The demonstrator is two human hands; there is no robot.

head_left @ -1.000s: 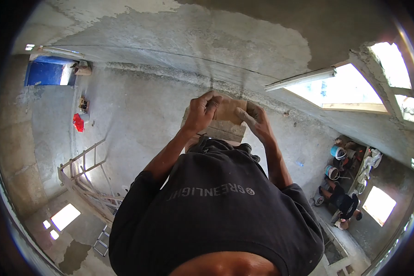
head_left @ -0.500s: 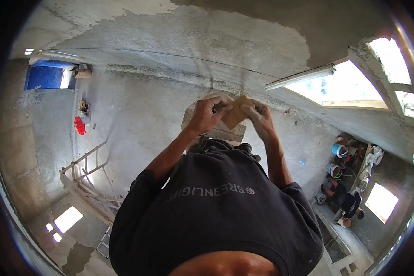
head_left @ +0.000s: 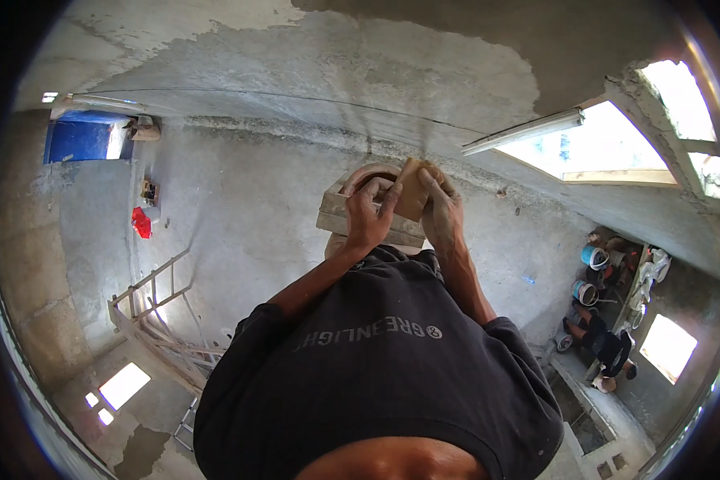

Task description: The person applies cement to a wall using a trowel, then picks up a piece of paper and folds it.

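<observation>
A tan, square, thin sheet [head_left: 412,192], perhaps sandpaper or foam, is held up in front of my chest, its upper part bent over. My right hand [head_left: 444,210] pinches its right side between thumb and fingers. At its left edge, my left hand [head_left: 370,214] grips with thumb and curled fingertips. Pale dust coats the fingers. Below the hands is a wooden plank platform [head_left: 332,210], and a round rim of a bowl or bucket [head_left: 368,170] shows just beyond my left hand.
A rough plaster wall [head_left: 336,64] rises ahead, with a window opening [head_left: 616,144] at right. A wooden ladder-like frame [head_left: 152,300] stands at left on the concrete floor [head_left: 240,184]. Buckets [head_left: 588,276] and another person [head_left: 604,344] are at lower right.
The sheet has turned more upright and now looks bent. My left hand has moved slightly right and down, uncovering more of the round rim; my right hand has shifted a little left.
</observation>
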